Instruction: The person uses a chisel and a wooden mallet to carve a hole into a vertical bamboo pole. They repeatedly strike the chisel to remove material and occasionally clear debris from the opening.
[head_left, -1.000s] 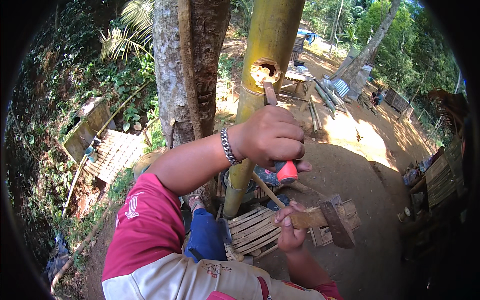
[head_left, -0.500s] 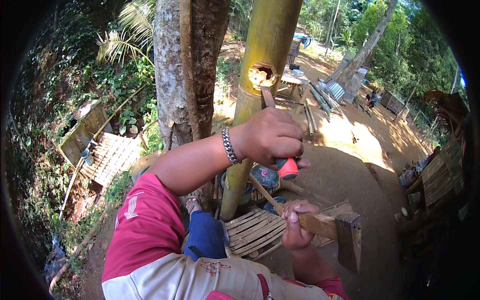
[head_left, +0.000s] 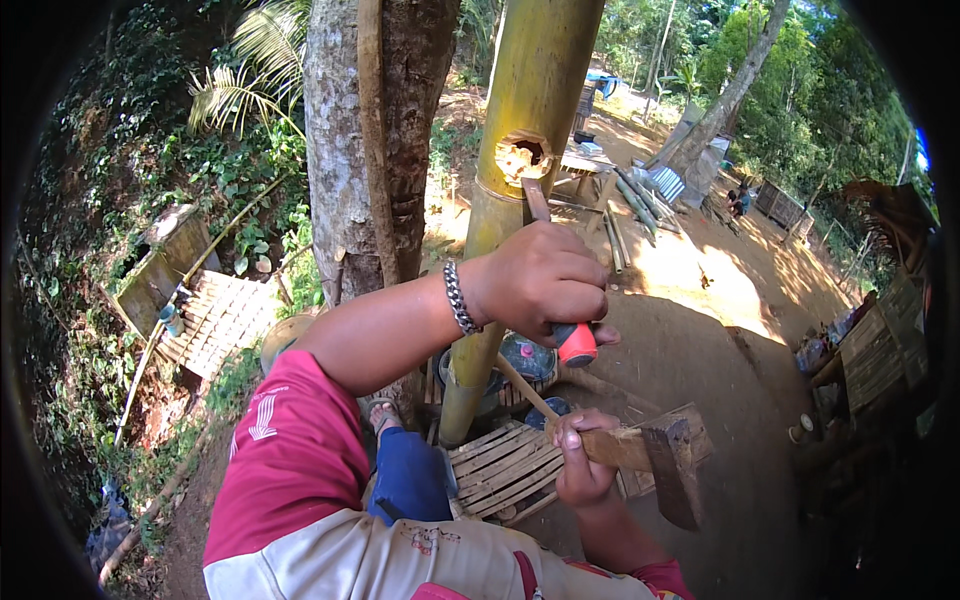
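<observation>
- Head view: yellow bamboo pole [head_left: 545, 75] before us, its ragged hole [head_left: 523, 158] pale-edged.
- Our left hand [head_left: 545, 280] grips a chisel [head_left: 536, 201], tip at the hole's lower edge.
- Our right hand [head_left: 583, 462] clasps a dark-bladed axe [head_left: 618, 450].
- Leftward, a tree trunk [head_left: 335, 110].

Slatted bamboo platf. [head_left: 505, 462] on dirt grnd [head_left: 690, 365].

Here stands a thick yellow-green bamboo pole [head_left: 545, 70], a ragged, pale-edged hole [head_left: 523, 157] opened in its side, and there's the chisel [head_left: 537, 200], narrow blade pointing up at the hole's lower rim, red-and-black handle [head_left: 577, 346] below! Lower down, the axe-like tool [head_left: 618, 449] is held aslant, slim wooden shaft [head_left: 522, 388] up-left, dark head-blade [head_left: 672, 482] angled down-right.
</observation>
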